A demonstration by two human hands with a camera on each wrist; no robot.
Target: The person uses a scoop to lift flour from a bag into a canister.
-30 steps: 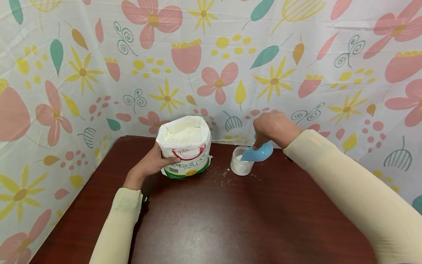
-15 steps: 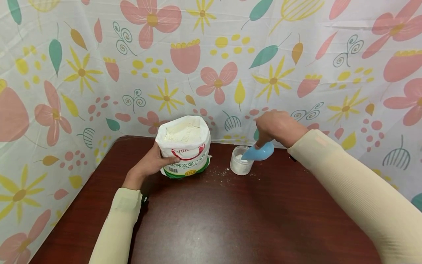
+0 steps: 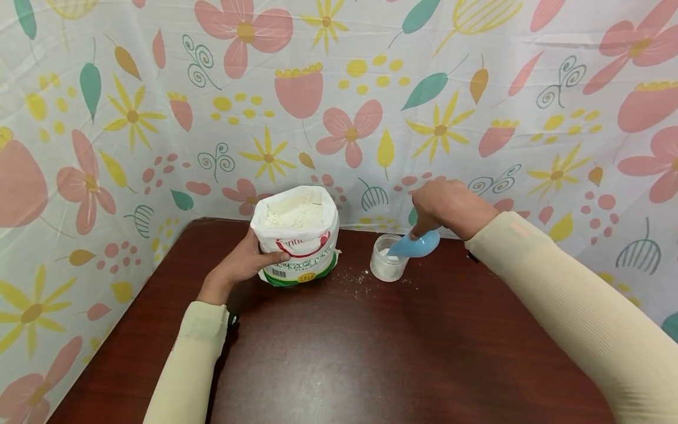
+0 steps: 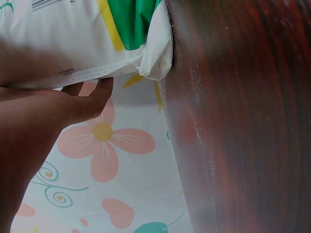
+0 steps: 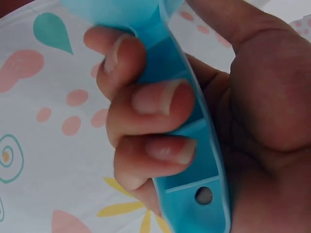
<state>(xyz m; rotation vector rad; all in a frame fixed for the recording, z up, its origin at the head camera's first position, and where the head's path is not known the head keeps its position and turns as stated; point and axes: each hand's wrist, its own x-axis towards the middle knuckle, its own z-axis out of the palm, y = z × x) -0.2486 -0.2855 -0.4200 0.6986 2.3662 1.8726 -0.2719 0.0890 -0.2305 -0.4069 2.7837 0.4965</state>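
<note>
In the head view, my left hand (image 3: 241, 262) grips the left side of an open white bag of flour (image 3: 296, 235), thumb across its printed front. The left wrist view shows fingers (image 4: 92, 102) bent against the bag's side. To the right of the bag stands a small clear jar (image 3: 388, 268) with white powder in it. My right hand (image 3: 447, 206) holds a blue scoop (image 3: 421, 244), its tip tilted down inside the jar's mouth. Up close in the right wrist view, several fingers curl round the scoop's hollow handle (image 5: 194, 150).
Spilled white powder (image 3: 356, 281) dots the dark brown table (image 3: 339, 353) between the bag and the jar, and near the jar's right side. A flower-printed cloth (image 3: 349, 82) hangs behind the table's back edge and along its left.
My right hand has shifted slightly to the right, the scoop's tip staying in the jar. The left hand and the bag have stayed in place.
</note>
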